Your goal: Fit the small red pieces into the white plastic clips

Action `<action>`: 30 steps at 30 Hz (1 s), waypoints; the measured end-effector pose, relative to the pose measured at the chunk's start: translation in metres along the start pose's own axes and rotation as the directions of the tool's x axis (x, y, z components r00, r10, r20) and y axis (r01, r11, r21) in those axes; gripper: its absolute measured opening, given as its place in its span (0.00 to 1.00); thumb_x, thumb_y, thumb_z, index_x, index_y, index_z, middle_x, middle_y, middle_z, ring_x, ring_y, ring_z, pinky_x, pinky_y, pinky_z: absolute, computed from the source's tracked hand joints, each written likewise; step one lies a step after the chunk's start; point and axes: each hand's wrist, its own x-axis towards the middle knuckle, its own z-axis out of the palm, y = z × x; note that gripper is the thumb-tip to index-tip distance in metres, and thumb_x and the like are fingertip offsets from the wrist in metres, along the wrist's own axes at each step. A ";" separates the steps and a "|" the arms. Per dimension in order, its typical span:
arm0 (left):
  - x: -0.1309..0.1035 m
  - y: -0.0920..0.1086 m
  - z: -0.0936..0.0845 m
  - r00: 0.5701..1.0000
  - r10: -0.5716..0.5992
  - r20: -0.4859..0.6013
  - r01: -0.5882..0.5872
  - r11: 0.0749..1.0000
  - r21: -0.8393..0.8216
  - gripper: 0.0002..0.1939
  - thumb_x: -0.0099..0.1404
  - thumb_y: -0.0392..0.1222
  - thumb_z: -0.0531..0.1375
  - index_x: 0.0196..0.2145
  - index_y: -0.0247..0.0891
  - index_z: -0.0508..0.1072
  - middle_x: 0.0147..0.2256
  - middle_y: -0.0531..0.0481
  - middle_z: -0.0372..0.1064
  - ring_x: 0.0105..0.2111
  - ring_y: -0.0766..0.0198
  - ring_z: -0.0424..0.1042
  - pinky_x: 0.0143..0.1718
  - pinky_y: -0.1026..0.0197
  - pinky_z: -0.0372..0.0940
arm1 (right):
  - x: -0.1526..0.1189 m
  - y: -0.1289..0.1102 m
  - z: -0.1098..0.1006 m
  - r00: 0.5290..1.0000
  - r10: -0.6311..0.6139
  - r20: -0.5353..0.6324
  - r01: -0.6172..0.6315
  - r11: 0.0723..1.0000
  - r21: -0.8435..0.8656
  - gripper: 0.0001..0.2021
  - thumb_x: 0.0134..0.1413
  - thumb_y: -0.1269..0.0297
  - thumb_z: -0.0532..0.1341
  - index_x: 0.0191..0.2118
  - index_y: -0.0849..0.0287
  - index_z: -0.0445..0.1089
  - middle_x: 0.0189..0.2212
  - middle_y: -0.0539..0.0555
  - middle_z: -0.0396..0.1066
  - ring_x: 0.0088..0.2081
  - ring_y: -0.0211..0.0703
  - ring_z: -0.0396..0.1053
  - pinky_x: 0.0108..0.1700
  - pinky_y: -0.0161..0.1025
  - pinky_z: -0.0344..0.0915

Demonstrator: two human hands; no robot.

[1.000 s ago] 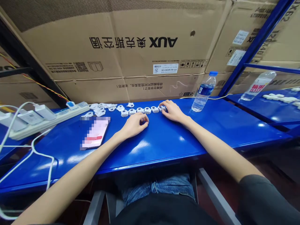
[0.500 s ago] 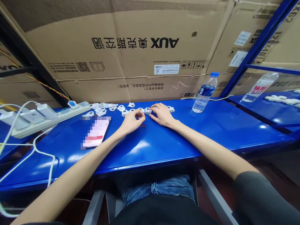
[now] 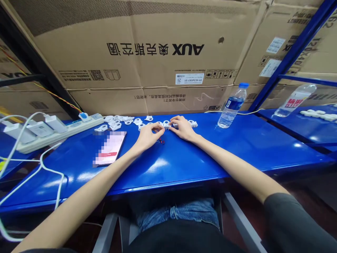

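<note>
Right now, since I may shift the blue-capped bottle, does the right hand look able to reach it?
Probably yes: the bottle stands rightward of the right hand, with only low white pieces and bare tabletop between.

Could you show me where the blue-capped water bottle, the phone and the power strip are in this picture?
Water bottle (image 3: 231, 108): head view, on its blue label.
Phone (image 3: 114, 147): head view, on the middle of its screen.
Power strip (image 3: 74, 130): head view, on its white casing.

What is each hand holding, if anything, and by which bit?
I can't tell. The right hand is at the side of a white piece; the left hand is near it, and anything in its fingertips is too small to see.
</note>
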 end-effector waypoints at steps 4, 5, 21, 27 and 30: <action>0.001 0.002 -0.001 0.999 -0.023 -0.036 0.019 0.996 -0.084 0.09 0.62 0.48 0.65 0.33 0.40 0.81 0.37 0.47 0.81 0.38 0.57 0.77 0.47 0.56 0.69 | -0.002 -0.002 -0.001 0.998 -0.041 -0.054 0.042 0.999 0.028 0.08 0.67 0.60 0.64 0.47 0.54 0.78 0.55 0.57 0.74 0.56 0.52 0.69 0.60 0.51 0.65; 0.002 0.001 -0.001 0.998 -0.034 -0.048 0.029 0.992 -0.119 0.10 0.62 0.49 0.66 0.33 0.39 0.81 0.37 0.47 0.81 0.39 0.57 0.77 0.47 0.56 0.69 | -0.003 -0.004 -0.002 0.996 -0.060 -0.073 0.062 0.998 0.023 0.08 0.67 0.60 0.64 0.47 0.54 0.77 0.55 0.57 0.73 0.56 0.52 0.68 0.61 0.51 0.64; 0.007 0.006 -0.004 0.975 -0.217 -0.042 0.169 0.854 -0.492 0.15 0.53 0.51 0.71 0.33 0.39 0.79 0.31 0.51 0.74 0.29 0.66 0.65 0.26 0.64 0.56 | -0.013 -0.034 -0.026 0.962 -0.204 -0.179 0.191 0.978 -0.087 0.11 0.70 0.63 0.58 0.51 0.49 0.77 0.59 0.57 0.72 0.61 0.54 0.66 0.62 0.55 0.61; 0.007 0.008 -0.003 0.983 -0.169 -0.074 0.104 0.841 -0.531 0.13 0.53 0.48 0.71 0.32 0.39 0.79 0.26 0.54 0.69 0.25 0.68 0.60 0.24 0.64 0.53 | -0.014 -0.037 -0.026 0.953 -0.225 -0.205 0.209 0.973 -0.096 0.10 0.71 0.63 0.58 0.50 0.51 0.77 0.58 0.57 0.73 0.60 0.51 0.67 0.61 0.51 0.63; 0.007 0.007 -0.002 0.982 -0.160 -0.100 0.089 0.860 -0.503 0.13 0.53 0.49 0.71 0.32 0.39 0.79 0.24 0.55 0.67 0.24 0.69 0.58 0.25 0.64 0.53 | -0.015 -0.039 -0.025 0.958 -0.211 -0.194 0.199 0.977 -0.083 0.11 0.71 0.62 0.58 0.50 0.49 0.77 0.59 0.57 0.72 0.60 0.52 0.67 0.61 0.53 0.63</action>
